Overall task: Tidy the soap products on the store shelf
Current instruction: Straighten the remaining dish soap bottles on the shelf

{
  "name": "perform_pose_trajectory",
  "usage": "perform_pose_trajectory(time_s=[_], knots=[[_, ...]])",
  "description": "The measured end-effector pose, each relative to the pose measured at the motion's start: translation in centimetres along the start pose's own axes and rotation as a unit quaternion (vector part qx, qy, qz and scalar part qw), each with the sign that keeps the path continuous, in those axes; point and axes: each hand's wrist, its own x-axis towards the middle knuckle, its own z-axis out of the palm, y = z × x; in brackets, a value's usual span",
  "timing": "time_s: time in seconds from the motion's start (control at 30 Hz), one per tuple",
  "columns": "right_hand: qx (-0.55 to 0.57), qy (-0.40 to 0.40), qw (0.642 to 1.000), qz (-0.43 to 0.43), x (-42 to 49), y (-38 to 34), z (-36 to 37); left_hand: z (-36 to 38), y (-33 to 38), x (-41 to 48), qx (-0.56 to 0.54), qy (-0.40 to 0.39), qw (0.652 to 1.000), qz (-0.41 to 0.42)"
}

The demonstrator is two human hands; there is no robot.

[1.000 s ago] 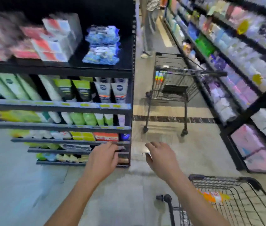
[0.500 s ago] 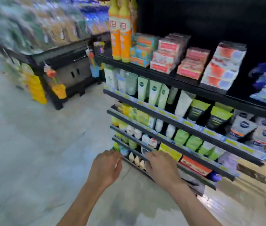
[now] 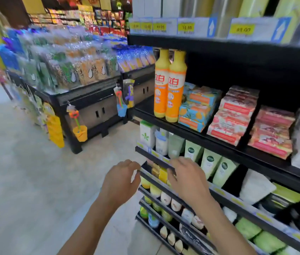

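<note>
Risk: the stacked soap packs (image 3: pixel 235 115) sit askew near the front of the shelf (image 3: pixel 145 110). A careless reach could slide them off, or clip the two orange bottles (image 3: pixel 169 85) (tall, narrow, close to the edge).

Left hand (image 3: pixel 121 181) and right hand (image 3: pixel 186 179): both loosely curled, holding nothing, beside a lower rail (image 3: pixel 151 157); contact unclear.

Packs at 1 o'clock from the right hand, well apart. Bottles at 12.

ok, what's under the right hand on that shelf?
The right hand covers part of the black shelf rail. By its fingertips, small yellow boxes show; pale green tubes stand to its other side. Whatever sits directly beneath the palm is covered.
</note>
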Motion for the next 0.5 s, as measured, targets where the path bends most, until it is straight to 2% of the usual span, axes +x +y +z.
perform_pose_trajectory(time_s=[0.23,0.5], knots=[[-0.035,0.174,0.983,0.050,9.9,1.8,-0.6,-1.6,-2.4,11.0,-0.038,0.044,0.998,0.021],[-0.107,0.156,0.971,0.146,13.6,2.4,1.5,-1.8,-5.5,21.0,-0.160,0.030,0.986,0.031]])
